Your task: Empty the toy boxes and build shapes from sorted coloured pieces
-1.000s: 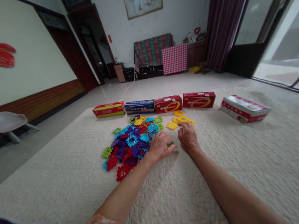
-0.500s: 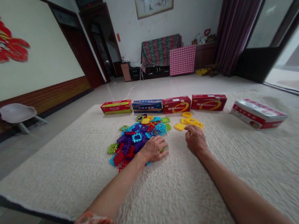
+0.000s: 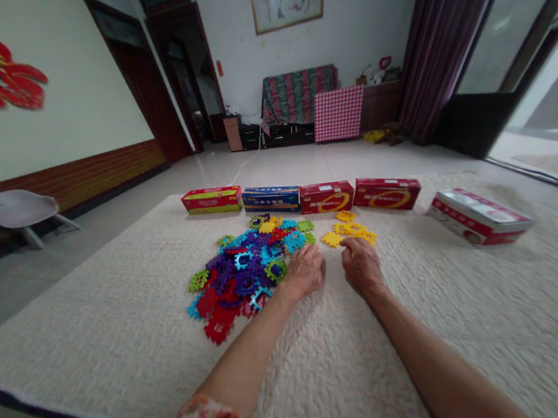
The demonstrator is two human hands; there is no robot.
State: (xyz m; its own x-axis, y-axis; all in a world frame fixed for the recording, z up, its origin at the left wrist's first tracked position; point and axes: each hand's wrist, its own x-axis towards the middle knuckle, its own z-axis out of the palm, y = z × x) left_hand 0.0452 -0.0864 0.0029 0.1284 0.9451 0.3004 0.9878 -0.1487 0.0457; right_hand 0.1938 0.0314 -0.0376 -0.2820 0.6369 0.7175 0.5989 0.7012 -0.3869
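Blue box: beyond the fingers of the left hand [image 3: 308, 269] and a little left of them, the blue box [image 3: 271, 200] carries a row of pale Chinese characters; the first looks like 小, the rest too small to trust.
Two red boxes: straight past the gap between the hands stands the left red box [image 3: 326, 197], and beyond the right hand [image 3: 361, 263] the right red box [image 3: 387, 193]; both show a yellow ring and blurred lettering.
Red and yellow-green box: far left beyond the left fingers, the red and yellow-green box [image 3: 212, 201] bears print too fine to read.
White and red box: well to the right of the right fingers, the white and red box [image 3: 482, 215] has unreadable marks.
Yellow pieces: the yellow pieces [image 3: 354, 230] lie just past the right fingertips, the solid yellow piece [image 3: 332, 238] nearest the index finger; contact unclear.
Mixed pile: the mixed pile [image 3: 223, 268] spreads left of the left fingers, a green ring piece [image 3: 268, 271] close beside them.
Left fingers: bent downward, close together; cannot tell whether they hold anything.
Right fingers: curled narrow, index forward; any grip is hidden.
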